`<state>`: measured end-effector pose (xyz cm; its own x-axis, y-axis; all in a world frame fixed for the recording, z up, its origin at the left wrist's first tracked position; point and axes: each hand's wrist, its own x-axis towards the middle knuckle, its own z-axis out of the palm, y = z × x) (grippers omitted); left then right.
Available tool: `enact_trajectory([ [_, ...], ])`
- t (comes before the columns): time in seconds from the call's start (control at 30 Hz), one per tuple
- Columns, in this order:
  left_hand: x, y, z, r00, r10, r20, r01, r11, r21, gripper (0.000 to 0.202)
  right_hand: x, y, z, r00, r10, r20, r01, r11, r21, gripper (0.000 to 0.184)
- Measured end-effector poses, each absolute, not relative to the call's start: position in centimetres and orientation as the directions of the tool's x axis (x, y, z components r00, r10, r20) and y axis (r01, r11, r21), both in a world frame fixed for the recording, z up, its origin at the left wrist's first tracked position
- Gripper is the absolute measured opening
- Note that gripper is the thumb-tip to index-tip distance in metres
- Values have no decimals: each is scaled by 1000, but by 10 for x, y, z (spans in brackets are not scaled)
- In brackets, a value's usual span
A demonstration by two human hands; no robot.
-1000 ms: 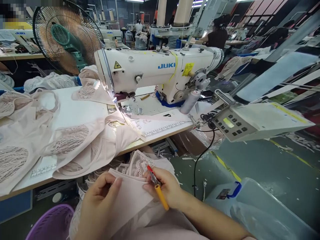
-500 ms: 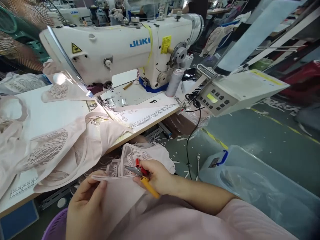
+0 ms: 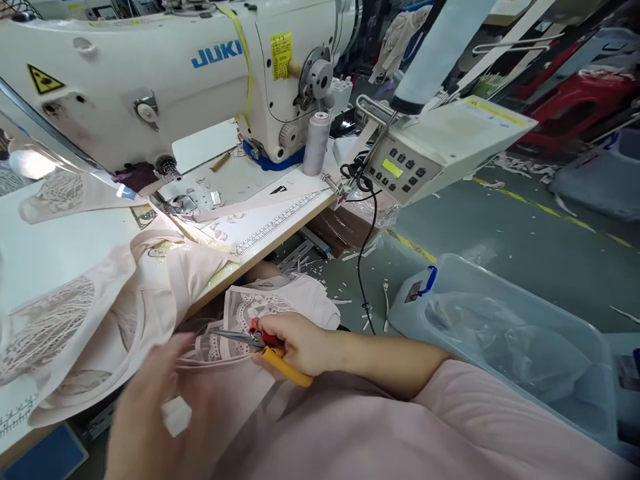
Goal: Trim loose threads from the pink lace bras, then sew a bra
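My right hand (image 3: 300,343) is closed around scissors (image 3: 245,338) with one red and one yellow handle. Their blades point left, over pale pink lace-trimmed fabric (image 3: 260,303) that lies in my lap and looks like part of a bra. The same hand appears to touch the fabric's upper edge. Blurred by motion, my left hand (image 3: 155,407) is just left of that fabric, thumb and fingers apart, with nothing visible between them. More pink lace bra pieces (image 3: 115,313) hang over the table edge beyond it, running up to the sewing machine's presser foot.
A white JUKI sewing machine (image 3: 210,87) stands on the table (image 3: 65,247). Beside it are a thread cone (image 3: 317,143) and a control box (image 3: 425,153) with a hanging black cable. A clear plastic bin (image 3: 500,347) sits on the right, on a scrap-littered floor.
My left hand has let go of the fabric edge and moved down and left, fingers parting. The scissors have shifted slightly left in my right hand. The camera view has turned right and down.
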<state>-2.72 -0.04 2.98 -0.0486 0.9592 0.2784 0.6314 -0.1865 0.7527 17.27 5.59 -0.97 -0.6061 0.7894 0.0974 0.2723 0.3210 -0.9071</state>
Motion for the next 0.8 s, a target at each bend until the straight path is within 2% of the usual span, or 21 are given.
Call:
enact_trajectory([
  [0.07, -21, 8, 32, 308, 863, 401, 694, -492, 525, 28, 173, 56, -10, -617, 782, 88, 238, 292, -926, 35],
  [0.1, -17, 12, 32, 414, 816, 403, 686, -571, 451, 18, 173, 56, -10, -623, 778, 86, 219, 279, -935, 35],
  [0.13, -13, 15, 32, 459, 810, 366, 679, -585, 444, 12, 173, 56, -10, -627, 774, 85, 204, 269, -941, 35],
  [0.2, -7, 18, 30, 404, 887, 225, 692, -457, 559, 11, 174, 55, -8, -621, 779, 87, 186, 254, -949, 35],
  [0.27, -4, 17, 29, 279, 959, 47, 649, -225, 727, 15, 175, 54, -6, -609, 790, 74, 178, 227, -957, 36],
  [0.33, -3, 14, 28, 175, 980, -89, 526, -17, 851, 16, 179, 56, -2, -626, 778, 48, 187, 210, -960, 36],
  [0.4, -4, 11, 29, 85, 983, -160, 354, 121, 928, 16, 185, 59, 3, -693, 721, 23, 232, 253, -939, 36],
  [0.47, -6, 9, 30, -7, 975, -223, 194, 220, 956, 13, 190, 63, 9, -776, 630, -8, 316, 378, -870, 34],
  [0.57, -10, 6, 30, -100, 945, -311, 35, 316, 948, 11, 193, 67, 18, -844, 522, -128, 443, 542, -714, 19],
  [0.67, -15, 3, 29, -148, 933, -328, -33, 327, 944, 16, 190, 66, 25, -829, 503, -243, 531, 574, -623, 10],
  [0.8, -17, -3, 32, -222, 927, -304, -55, 299, 953, 23, 185, 62, 31, -806, 521, -282, 577, 586, -569, 13],
])
